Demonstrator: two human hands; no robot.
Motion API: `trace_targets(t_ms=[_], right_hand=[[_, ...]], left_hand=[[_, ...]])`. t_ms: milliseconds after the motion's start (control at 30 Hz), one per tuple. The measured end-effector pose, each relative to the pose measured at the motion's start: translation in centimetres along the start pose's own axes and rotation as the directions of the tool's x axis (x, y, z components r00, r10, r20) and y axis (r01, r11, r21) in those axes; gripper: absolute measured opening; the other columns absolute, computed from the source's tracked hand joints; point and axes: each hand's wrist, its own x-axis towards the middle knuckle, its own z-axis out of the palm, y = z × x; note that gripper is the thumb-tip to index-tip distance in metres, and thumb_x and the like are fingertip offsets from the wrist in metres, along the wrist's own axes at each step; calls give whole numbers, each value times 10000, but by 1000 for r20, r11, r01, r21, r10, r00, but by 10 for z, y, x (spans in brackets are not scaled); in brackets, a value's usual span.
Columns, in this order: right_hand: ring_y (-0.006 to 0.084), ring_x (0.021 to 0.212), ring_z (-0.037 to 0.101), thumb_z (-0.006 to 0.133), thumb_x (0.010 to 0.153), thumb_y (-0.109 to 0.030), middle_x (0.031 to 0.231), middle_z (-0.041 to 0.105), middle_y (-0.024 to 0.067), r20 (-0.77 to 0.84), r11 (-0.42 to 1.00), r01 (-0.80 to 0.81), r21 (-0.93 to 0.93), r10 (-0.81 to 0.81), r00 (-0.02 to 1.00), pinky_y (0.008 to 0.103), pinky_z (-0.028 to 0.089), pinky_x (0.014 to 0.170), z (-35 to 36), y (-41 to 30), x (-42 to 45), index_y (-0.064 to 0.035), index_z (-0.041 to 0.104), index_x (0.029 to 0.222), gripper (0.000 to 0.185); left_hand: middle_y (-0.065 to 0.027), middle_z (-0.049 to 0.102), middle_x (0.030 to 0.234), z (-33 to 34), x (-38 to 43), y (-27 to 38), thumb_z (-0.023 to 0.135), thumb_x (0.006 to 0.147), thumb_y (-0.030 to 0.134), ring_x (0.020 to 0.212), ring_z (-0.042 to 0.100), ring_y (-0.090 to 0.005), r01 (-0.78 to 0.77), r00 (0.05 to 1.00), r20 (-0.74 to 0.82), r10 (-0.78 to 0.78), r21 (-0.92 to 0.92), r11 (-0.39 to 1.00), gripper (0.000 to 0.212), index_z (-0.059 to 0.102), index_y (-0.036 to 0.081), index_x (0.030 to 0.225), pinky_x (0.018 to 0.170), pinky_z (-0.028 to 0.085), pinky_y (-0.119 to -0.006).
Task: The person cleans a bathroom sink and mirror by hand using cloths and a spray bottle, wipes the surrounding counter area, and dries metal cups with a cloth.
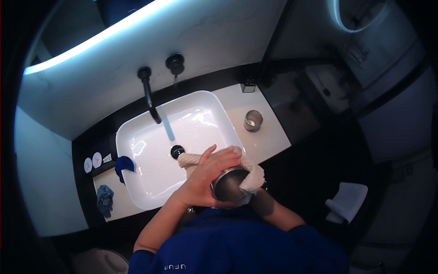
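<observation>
My left hand (pixel 208 171) is closed around the side of a grey tumbler (pixel 228 186), its fingers spread along the rim. The tumbler is tilted, with its round end facing up towards me. A cream textured towel (pixel 255 176) wraps the tumbler's far and right sides, and one end of it hangs past my left hand over the washbasin. My right forearm reaches in from the lower right. The right hand itself is hidden behind the towel and tumbler, so its grip does not show. Both are held over the near right rim of the white washbasin (pixel 154 186).
A black wall spout (pixel 147 92) overhangs the basin. Another tumbler (pixel 253 120) and a small dark box (pixel 248 86) stand to the right. A dark blue cloth (pixel 124 166) drapes the left rim, near a crumpled grey-blue cloth (pixel 105 200). A white folded towel (pixel 349 202) is at right.
</observation>
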Motion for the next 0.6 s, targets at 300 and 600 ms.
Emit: trace_targets(t_ms=[300,600], right_hand=[[299,897,565,692,676,-314,994,560,172,418,-276,384,-881,-74,906,377,460,806,88,-6,12,1,476,1176,629],[233,1134,516,693,775,-204,1208,551,136,226,369,-134,-920,777,588,329,380,979,97,48,57,39,479,1218,550]], left_hand=[[-93,603,973,-59,-116,-42,730,646,482,886,597,-176,126,605,-497,-621,-711,692,747,476,-7,1151,791,483,-301],[-96,577,1088,-43,-133,-12,571,849,144,989,549,-179,687,723,88,-685,-193,701,449,448,28,1265,878,444,-291]])
